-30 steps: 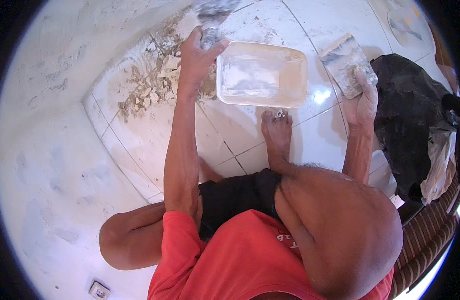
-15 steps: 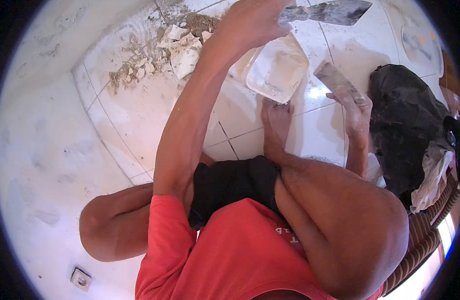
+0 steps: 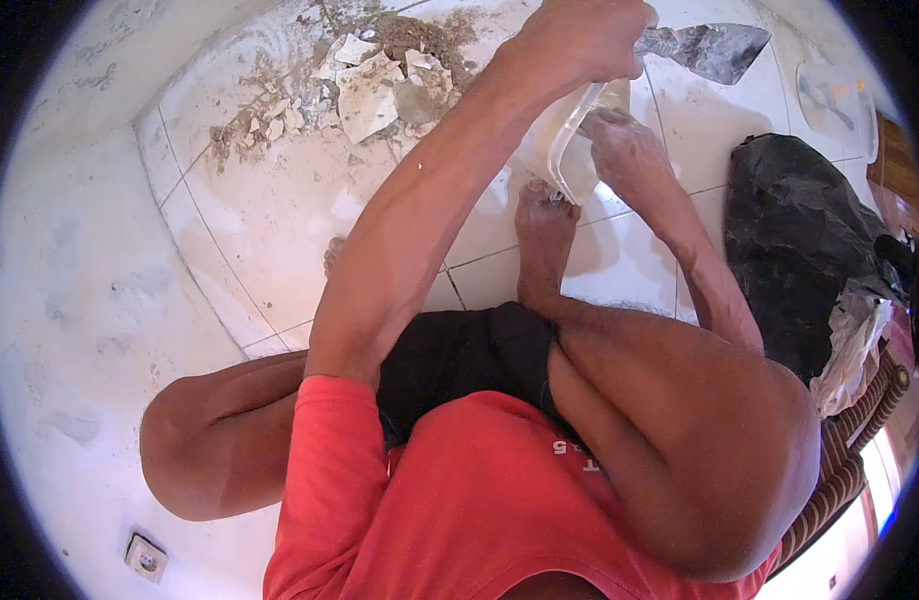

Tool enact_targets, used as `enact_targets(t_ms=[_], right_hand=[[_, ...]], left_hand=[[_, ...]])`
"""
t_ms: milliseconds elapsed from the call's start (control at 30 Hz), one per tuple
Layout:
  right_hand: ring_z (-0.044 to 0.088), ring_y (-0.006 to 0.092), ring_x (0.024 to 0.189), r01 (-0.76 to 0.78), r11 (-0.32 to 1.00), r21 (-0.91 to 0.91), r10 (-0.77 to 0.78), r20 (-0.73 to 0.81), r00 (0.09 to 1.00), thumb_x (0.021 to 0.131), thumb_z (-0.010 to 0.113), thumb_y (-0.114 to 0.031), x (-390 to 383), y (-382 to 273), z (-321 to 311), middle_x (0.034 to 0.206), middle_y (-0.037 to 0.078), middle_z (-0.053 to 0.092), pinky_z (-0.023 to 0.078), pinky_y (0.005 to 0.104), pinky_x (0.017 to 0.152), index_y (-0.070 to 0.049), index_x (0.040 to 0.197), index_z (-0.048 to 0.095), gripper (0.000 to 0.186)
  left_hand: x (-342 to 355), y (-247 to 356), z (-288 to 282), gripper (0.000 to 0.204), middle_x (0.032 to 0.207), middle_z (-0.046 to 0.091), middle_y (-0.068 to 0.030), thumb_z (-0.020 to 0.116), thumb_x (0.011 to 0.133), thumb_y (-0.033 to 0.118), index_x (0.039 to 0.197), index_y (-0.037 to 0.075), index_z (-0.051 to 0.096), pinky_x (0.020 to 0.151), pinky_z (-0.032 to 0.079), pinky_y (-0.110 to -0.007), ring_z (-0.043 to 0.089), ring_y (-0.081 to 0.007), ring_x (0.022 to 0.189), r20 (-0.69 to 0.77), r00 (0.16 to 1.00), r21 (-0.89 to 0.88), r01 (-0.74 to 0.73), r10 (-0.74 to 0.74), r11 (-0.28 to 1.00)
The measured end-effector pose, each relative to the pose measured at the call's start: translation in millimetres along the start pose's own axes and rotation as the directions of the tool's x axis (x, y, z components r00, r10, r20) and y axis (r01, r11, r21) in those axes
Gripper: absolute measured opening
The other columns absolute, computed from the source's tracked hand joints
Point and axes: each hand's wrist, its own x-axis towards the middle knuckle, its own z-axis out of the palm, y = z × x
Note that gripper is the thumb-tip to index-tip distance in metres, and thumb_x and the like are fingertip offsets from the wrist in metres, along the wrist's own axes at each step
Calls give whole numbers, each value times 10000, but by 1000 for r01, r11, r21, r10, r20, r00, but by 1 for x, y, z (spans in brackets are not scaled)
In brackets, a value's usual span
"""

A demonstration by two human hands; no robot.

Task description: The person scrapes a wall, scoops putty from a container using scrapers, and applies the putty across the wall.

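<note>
My left hand (image 3: 601, 42) is closed round the handle of a putty knife (image 3: 717, 52); its wide, smeared blade points right. Just below it, a whitish plastic tub (image 3: 561, 150) is tilted, its mouth turned to the right, close above the toes of my foot. Whether my left hand also grips the tub cannot be seen. My right hand (image 3: 631, 152) is at the tub's mouth, its fingers curled at the rim. The flat grey blade it held a moment ago is now largely hidden there.
Broken plaster pieces (image 3: 367, 100) and brown crumbs lie on the white tiles at far left, by the wall (image 3: 69, 250). A black plastic bag (image 3: 794, 240) lies at right, with another clear tub (image 3: 841, 105) beyond it. A wall socket (image 3: 146, 558) is at lower left.
My right hand has moved left and up from the open floor to the tub's mouth, taking the flat grey blade. My left hand and putty knife have shifted right; the tub has turned.
</note>
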Motion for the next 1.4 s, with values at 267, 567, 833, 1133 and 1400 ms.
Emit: enact_targets(t_ms=[267,567,833,1133,1400], right_hand=[[645,353,933,222,910,-349,-169,175,970,761,644,-87,1,-1,36,930,165,681,545,460,798,-29,922,706,182],[656,368,843,162,981,-107,-105,408,907,770,587,-52,4,5,9,840,195,671,528,487,775,-21,852,670,121],[693,324,801,308,826,-472,-196,271,942,794,610,-114,1,2,24,835,142,711,535,415,725,-59,828,711,119],[657,397,961,98,985,144,-154,463,873,859,557,-237,15,14,29,999,263,682,489,504,843,25,955,678,304],[635,370,1022,-108,911,397,-9,280,960,881,536,-237,2,18,67,1092,227,667,469,490,901,9,1062,663,331]], left_hand=[[-13,6,-6,212,888,659,-238,625,718,113,903,12,609,799,493,-511,622,-417,915,-4,1000,-58,-9,9,998],[-19,2,8,299,933,663,-230,673,715,148,978,24,606,802,490,-510,620,-411,940,15,997,-62,-74,75,995],[-20,-2,9,342,917,665,-218,709,696,163,997,28,620,794,492,-505,618,-409,947,-19,997,-89,-70,69,994],[-28,5,9,372,871,678,-188,725,768,280,1057,69,624,745,503,-435,649,-382,820,20,1000,-72,-1,3,997],[-55,26,-12,533,1028,699,-200,780,782,346,1147,-9,624,813,511,-393,672,-279,940,89,978,-241,206,-190,949]])
